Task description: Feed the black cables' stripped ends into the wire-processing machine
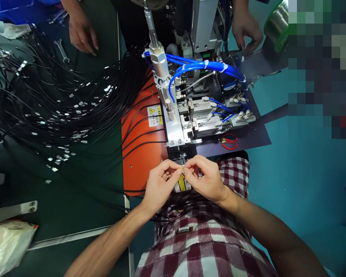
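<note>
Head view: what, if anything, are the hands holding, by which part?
Left hand and right hand pinch something tiny in their fingers; its identity and held part are unclear.

Blue round plastic tubes, 1 o'clock: smooth, glossy. Silver cylindrical metal fitting, 12 o'clock: polished. Orange flat base plate, 8 o'clock: smooth, low sheen. Thin black plastic-looking cables, 10 o'clock: satin. Maroon-and-white checked cloth shirt, 6 o'clock: matt, soft folds. Crinkled translucent plastic bag, 8 o'clock: shiny.

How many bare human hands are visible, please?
4: the person's bare left hand and right hand, meeting near lower centre; another bare hand upper left, one upper right. Pixelation may hide more.
</note>
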Available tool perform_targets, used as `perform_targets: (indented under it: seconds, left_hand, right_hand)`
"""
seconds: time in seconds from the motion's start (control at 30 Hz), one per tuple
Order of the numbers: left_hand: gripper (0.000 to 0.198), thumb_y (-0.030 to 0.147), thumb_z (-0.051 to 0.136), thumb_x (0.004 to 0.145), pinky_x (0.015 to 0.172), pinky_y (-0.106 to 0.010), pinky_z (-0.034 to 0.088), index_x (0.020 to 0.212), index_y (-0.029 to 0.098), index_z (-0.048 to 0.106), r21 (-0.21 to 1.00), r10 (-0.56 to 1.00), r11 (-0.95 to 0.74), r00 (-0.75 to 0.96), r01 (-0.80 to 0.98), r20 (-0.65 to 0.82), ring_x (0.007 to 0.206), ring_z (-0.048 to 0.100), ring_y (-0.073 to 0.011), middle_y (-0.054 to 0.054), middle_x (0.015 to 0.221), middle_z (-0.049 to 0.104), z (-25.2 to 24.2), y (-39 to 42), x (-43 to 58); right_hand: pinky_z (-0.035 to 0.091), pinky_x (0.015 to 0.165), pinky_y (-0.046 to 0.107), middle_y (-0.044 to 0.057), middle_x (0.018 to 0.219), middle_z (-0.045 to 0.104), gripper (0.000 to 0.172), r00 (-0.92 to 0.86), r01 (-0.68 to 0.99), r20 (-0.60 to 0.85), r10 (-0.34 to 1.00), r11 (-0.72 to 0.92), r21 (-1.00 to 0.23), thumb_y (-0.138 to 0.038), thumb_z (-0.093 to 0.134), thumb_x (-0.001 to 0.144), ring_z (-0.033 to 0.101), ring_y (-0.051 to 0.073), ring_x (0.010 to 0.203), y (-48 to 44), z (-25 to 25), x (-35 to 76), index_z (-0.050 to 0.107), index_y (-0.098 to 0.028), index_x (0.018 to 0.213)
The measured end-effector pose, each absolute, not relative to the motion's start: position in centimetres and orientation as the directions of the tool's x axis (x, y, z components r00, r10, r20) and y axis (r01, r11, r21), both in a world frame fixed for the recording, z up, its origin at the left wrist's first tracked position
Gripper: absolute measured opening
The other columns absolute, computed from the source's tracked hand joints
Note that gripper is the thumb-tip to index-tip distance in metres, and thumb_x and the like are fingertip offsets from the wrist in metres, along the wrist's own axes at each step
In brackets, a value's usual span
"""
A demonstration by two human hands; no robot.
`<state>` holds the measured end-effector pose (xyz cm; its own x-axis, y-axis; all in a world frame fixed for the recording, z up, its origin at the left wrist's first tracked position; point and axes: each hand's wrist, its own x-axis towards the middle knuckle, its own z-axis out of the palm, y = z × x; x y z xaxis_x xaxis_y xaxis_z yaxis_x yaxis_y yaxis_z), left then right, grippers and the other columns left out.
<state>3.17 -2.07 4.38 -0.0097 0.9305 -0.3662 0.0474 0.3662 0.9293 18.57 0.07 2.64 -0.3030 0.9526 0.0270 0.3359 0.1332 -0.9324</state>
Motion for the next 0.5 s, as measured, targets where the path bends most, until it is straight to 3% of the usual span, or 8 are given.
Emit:
perform_targets:
  seconds: [0.1,0.2,0.37,0.5]
  left_hand:
    - [0.019,0.035,0.069,0.077,0.061,-0.022,0.047,0.077,0.016,0.066,0.924,0.925,0.38,-0.006,0.033,-0.38,0.068,0.058,-0.0129,-0.003,0.075,0.065,4.4,-2.0,3.1]
    - [0.022,0.037,0.07,0.077,0.055,-0.021,0.045,0.079,0.016,0.066,0.913,0.913,0.407,-0.014,0.01,-0.407,0.063,0.057,-0.0114,-0.002,0.072,0.064,4.4,-2.0,3.0]
    - [0.024,0.038,0.072,0.074,0.053,-0.02,0.044,0.081,0.015,0.066,0.893,0.895,0.443,-0.024,-0.08,-0.446,0.06,0.056,-0.0099,-0.002,0.072,0.065,4.1,-2.3,3.0]
    - [0.024,0.037,0.073,0.074,0.053,-0.019,0.045,0.082,0.016,0.066,0.869,0.881,0.464,-0.014,-0.17,-0.473,0.058,0.056,-0.0093,-0.001,0.071,0.065,3.8,-2.4,3.1]
  right_hand:
    - [0.036,0.06,0.03,0.005,0.072,0.064,0.017,-0.497,0.505,0.227,0.837,0.492,-0.709,-0.027,0.054,0.089,0.052,0.014,0.061,0.3,2.5,19.4,0.065,-0.02,0.077]
    - [0.033,0.058,0.031,0.005,0.073,0.066,0.018,-0.565,0.501,0.281,0.776,0.593,-0.631,-0.027,0.052,0.09,0.056,0.014,0.062,0.4,1.7,19.9,0.066,-0.023,0.082]
    - [0.037,0.059,0.031,0.003,0.07,0.068,0.011,-0.395,0.469,0.368,0.842,0.529,-0.707,-0.024,0.055,0.087,0.058,0.015,0.061,-0.3,0.1,19.1,0.064,-0.022,0.081]
    - [0.04,0.056,0.03,0.002,0.063,0.061,0.01,-0.195,0.351,0.277,0.941,0.331,-0.876,-0.024,0.058,0.084,0.051,0.014,0.055,-1.1,0.3,17.8,0.062,-0.021,0.076]
